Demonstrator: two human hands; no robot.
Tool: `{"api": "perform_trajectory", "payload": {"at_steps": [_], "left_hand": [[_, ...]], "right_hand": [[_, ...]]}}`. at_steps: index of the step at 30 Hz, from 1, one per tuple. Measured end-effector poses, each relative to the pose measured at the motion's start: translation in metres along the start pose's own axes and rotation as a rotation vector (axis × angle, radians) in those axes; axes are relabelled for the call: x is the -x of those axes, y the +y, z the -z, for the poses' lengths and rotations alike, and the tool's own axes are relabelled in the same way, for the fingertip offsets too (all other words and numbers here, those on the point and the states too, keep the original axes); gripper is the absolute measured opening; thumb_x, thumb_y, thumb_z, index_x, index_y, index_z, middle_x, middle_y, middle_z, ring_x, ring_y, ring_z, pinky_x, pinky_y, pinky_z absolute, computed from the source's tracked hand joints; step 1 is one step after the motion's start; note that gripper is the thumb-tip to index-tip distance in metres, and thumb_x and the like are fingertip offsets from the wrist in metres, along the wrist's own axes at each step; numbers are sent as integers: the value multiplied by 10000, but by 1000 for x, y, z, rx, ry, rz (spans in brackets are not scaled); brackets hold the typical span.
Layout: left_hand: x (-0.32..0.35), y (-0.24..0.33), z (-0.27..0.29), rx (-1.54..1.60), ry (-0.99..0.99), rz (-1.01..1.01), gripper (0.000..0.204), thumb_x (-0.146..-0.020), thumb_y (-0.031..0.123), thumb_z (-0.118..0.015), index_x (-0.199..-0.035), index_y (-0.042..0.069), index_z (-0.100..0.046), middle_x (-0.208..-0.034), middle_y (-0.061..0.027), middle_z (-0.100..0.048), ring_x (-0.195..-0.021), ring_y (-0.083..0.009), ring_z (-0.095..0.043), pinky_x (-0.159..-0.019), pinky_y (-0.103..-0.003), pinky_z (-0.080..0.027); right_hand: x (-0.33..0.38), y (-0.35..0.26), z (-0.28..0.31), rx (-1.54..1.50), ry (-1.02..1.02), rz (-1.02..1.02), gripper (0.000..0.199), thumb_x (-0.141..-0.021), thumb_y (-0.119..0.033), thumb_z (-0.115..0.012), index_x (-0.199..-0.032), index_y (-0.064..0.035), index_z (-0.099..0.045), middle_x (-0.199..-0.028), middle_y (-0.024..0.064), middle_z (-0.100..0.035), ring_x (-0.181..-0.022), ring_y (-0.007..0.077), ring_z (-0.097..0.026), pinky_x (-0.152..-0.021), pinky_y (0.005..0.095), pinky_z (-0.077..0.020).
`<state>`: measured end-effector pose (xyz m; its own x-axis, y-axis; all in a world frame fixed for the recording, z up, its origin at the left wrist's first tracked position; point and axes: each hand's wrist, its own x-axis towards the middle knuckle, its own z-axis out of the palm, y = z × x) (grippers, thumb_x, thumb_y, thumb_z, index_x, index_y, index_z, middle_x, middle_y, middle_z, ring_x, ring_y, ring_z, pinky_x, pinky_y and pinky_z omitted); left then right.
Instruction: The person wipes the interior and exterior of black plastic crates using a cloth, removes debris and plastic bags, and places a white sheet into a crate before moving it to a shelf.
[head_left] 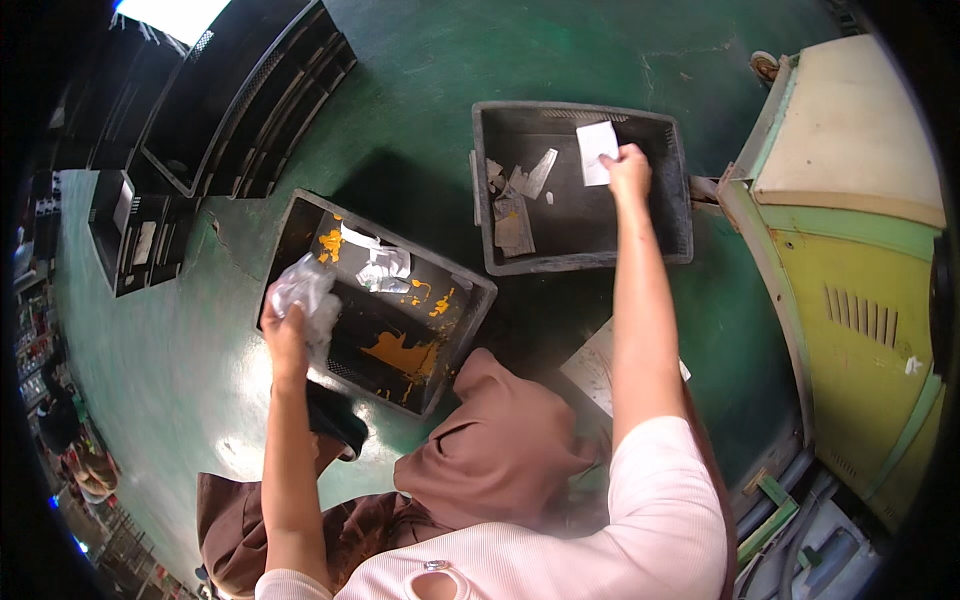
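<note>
In my left hand (286, 338) is a crumpled clear plastic bag (306, 290), gripped over the left edge of a dark crate (468, 285). That crate has orange-yellow stains and some crumpled white scraps (382, 268) inside. My right hand (630, 172) reaches out over a second dark crate (684, 200) and pinches a flat white piece of paper (597, 143). Torn grey and white scraps (514, 222) lie along the left side of this second crate.
Black crates (235, 110) are stacked at the upper left. A yellow-green machine (840, 290) with vent slots stands at the right. A pale flat sheet (595, 368) lies on the green floor (440, 60) beside my brown-clothed knee (500, 430).
</note>
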<state>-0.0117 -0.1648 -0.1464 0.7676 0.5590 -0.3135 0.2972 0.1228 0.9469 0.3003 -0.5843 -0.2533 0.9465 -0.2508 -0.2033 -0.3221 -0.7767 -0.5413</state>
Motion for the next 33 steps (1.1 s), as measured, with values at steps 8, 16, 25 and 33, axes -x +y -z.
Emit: {"api": "perform_trajectory", "payload": {"at_steps": [8,16,25,33], "left_hand": [[-2,5,1,-20,54,10,345,-760,33,-454,-1082,10,-576,-967,-44,-616,-867,-132,-581,-812,-270,-468],[9,33,34,-155,96,53,365,-775,37,-462,-1124,26,-567,-997,-51,-621,-895,-137,-592,-804,-266,-476],[8,21,17,-113,82,14,377,-781,51,-500,-1152,31,-561,-999,-33,-619,-885,-118,-573,-799,-246,-448],[17,5,31,-5,263,100,337,-789,65,-518,-1120,32,-577,-969,-30,-629,-861,-115,-577,-766,-252,-453]], "right_hand": [[18,-34,-33,313,-519,580,304,-629,-242,-793,-892,-138,-682,-1315,39,-425,-1122,261,-521,-945,378,-430],[25,-60,18,-92,-936,514,376,-646,-53,-756,-969,-48,-563,-877,104,-643,-843,180,-612,-744,320,-468],[86,-55,-79,521,-431,737,573,-736,26,-532,-1289,-101,-453,-1329,225,-373,-1161,419,-459,-928,450,-447],[58,-44,-41,55,-590,577,244,-690,-74,-656,-930,-50,-619,-870,136,-663,-831,241,-649,-742,349,-491]]}}
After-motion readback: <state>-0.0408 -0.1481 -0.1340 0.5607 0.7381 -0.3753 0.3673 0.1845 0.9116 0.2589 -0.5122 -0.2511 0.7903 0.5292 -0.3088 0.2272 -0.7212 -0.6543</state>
